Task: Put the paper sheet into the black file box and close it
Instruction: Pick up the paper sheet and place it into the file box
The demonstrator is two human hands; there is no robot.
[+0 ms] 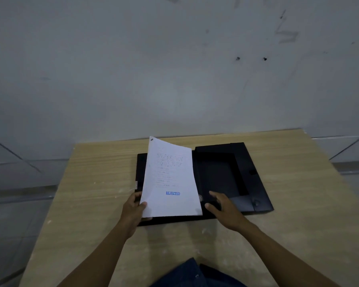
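A white paper sheet [170,179] with faint text and a blue "REJECTED" stamp is held up, tilted, above the left half of the black file box [222,172]. The box lies open and flat on the wooden table. My left hand [134,210] pinches the sheet's lower left corner, thumb on top. My right hand [223,208] hovers with its fingers spread over the box's near edge, just right of the sheet, holding nothing. The sheet hides most of the box's left half.
The light wooden table [91,204] has bare surface to the left, right and front of the box. A grey wall [174,69] rises right behind its far edge. Dark blue clothing [191,274] shows at the bottom edge.
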